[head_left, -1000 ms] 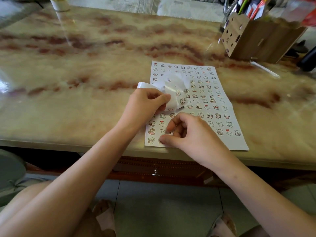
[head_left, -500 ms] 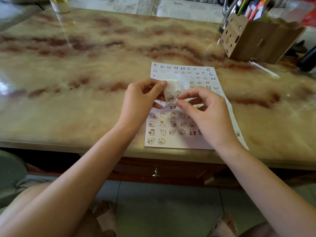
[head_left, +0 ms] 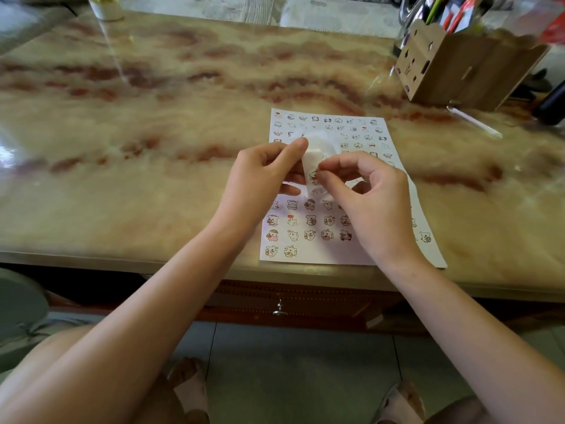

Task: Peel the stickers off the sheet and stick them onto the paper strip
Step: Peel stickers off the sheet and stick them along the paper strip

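The left hand [head_left: 263, 179] is holding the paper strip [head_left: 312, 154] up above the sticker sheet [head_left: 324, 257], its fingers [head_left: 295, 148] curling round the strip's left edge and pinching it between thumb and fingertips. The right hand [head_left: 373, 203] is meeting it from the other side: its thumb and forefinger are closing together on the strip's right edge, right at a small cartoon sticker [head_left: 313, 176] sitting on the strip, while its other fingers [head_left: 371, 169] are arching loosely behind. Whether they are gripping the sticker itself or only the strip under it is too small to tell.

The strip is showing as a narrow, glossy, half-translucent white band, standing roughly upright and bending slightly, with its upper end blurring against the sheet behind.

The sheet is lying flat on the marbled bench [head_left: 153, 154], near its front edge, printed with rows of little animal figures; the bottom row has only two at the left. A wooden pen holder [head_left: 458, 68] is standing at the bench's far right.
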`<state>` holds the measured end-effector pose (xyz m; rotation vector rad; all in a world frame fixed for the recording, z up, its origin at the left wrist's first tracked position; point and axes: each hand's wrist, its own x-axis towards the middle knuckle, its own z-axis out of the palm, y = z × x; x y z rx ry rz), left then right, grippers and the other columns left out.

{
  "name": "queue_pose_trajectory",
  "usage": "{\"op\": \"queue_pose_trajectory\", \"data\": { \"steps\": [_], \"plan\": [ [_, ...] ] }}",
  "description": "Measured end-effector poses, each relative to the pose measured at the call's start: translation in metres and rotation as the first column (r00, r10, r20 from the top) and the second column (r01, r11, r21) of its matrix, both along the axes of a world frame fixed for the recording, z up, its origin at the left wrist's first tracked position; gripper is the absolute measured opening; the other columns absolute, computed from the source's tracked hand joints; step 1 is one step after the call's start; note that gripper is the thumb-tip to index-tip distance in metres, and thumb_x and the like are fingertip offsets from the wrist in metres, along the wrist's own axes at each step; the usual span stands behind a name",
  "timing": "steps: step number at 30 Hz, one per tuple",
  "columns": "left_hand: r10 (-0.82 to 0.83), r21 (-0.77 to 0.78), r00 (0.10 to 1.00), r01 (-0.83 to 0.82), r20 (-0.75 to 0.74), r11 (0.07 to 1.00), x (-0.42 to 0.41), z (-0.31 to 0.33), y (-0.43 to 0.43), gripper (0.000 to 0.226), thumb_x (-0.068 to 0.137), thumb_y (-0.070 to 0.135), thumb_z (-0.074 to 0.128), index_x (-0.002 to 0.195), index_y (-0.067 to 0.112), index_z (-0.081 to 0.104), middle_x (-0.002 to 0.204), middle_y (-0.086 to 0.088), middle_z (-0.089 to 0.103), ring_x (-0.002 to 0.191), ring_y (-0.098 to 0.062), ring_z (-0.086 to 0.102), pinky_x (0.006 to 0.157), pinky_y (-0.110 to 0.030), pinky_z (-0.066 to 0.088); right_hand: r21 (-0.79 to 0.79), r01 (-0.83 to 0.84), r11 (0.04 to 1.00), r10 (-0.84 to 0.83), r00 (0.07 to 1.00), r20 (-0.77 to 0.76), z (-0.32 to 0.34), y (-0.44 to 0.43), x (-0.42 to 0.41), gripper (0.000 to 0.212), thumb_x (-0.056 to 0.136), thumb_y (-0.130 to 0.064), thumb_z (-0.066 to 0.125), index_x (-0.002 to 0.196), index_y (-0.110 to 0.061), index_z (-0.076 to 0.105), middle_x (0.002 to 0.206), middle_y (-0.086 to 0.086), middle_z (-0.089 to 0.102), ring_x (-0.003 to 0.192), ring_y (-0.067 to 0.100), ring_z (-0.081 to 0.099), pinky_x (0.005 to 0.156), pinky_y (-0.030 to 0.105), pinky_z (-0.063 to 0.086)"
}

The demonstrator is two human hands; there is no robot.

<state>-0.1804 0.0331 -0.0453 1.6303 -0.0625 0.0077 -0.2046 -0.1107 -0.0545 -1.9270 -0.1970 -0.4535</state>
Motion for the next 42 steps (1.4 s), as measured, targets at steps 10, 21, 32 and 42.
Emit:
{"op": "queue_pose_trajectory", "data": {
  "steps": [10, 21, 32, 42],
  "plan": [
    [-0.050, 0.079, 0.999, 0.052, -0.018, 0.996, -0.005, 0.002, 0.002, 0.016, 0.091, 0.020, 0.064, 0.086, 0.009, 0.073, 0.070, 0.002, 0.070, 0.065, -0.002, 0.065, 0.064, -0.016, 0.054, -0.066, 0.015, 0.998, -0.011, 0.998, 0.064, -0.002, -0.003, 0.001, 0.008, 0.084, -0.010, 0.071, 0.091, -0.015, 0.072, 0.082, -0.011, 0.070, 0.074, 0.000, 0.062, 0.063, 0.009, 0.041],
    [-0.057, 0.139, 0.998, 0.057, 0.002, 0.989, -0.005, -0.001, 0.001, 0.017, 0.091, 0.022, 0.063, 0.084, 0.011, 0.074, 0.070, 0.000, 0.070, 0.066, -0.004, 0.066, 0.067, -0.022, 0.055, -0.141, 0.020, 0.990, -0.015, 0.999, 0.041, -0.002, -0.006, 0.004, 0.004, 0.084, -0.013, 0.071, 0.087, -0.014, 0.071, 0.080, -0.011, 0.069, 0.073, 0.004, 0.062, 0.062, 0.012, 0.043],
    [-0.034, 0.199, 0.999, 0.030, 0.016, 0.980, -0.002, -0.005, 0.000, 0.018, 0.091, 0.022, 0.064, 0.079, 0.012, 0.073, 0.067, 0.002, 0.069, 0.065, -0.005, 0.066, 0.064, -0.018, 0.054, -0.375, 0.000, 0.927, 0.027, 0.997, 0.066, -0.002, -0.013, 0.004, 0.005, 0.087, -0.018, 0.068, 0.086, -0.015, 0.064, 0.095, -0.008, 0.054, 0.091, 0.009, 0.048, 0.078, 0.018, 0.037],
    [0.030, 0.237, 0.999, -0.033, 0.016, 0.971, 0.004, -0.012, 0.004, 0.022, 0.091, 0.023, 0.063, 0.076, 0.009, 0.071, 0.067, -0.001, 0.068, 0.063, -0.008, 0.065, 0.055, -0.018, 0.051, -0.100, -0.191, 0.976, 0.157, 0.947, -0.280, 0.020, -0.013, -0.020, 0.006, 0.082, -0.017, 0.072, 0.078, -0.021, 0.069, 0.072, -0.010, 0.066, 0.065, 0.000, 0.056, 0.060, 0.011, 0.042]
  ]
}}
